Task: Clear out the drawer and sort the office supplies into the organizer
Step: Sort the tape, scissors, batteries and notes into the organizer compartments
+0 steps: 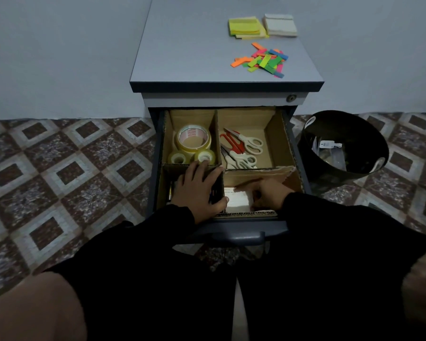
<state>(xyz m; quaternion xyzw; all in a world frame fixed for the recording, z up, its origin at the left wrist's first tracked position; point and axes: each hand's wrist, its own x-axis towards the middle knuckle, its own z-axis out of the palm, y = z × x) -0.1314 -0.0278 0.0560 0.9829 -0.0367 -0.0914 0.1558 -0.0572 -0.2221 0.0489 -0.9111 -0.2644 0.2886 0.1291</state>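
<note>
The open drawer (239, 236) holds a cardboard organizer (277, 141) with several compartments. Tape rolls (194, 140) fill the back left one and scissors (244, 148) the back right one. My left hand (197, 190) lies palm down over the front left compartment, its fingers reaching the cross divider and its thumb at the middle divider. Dark items under it are mostly hidden. My right hand (266, 193) is in the front right compartment and holds a white note pad (239, 199), with its index finger stretched along the pad's far edge.
On the cabinet top (182, 57) lie yellow sticky notes (246, 27), a white pad (279, 25) and a scatter of coloured page flags (263, 61). A black waste bin (344, 143) stands on the patterned floor right of the drawer.
</note>
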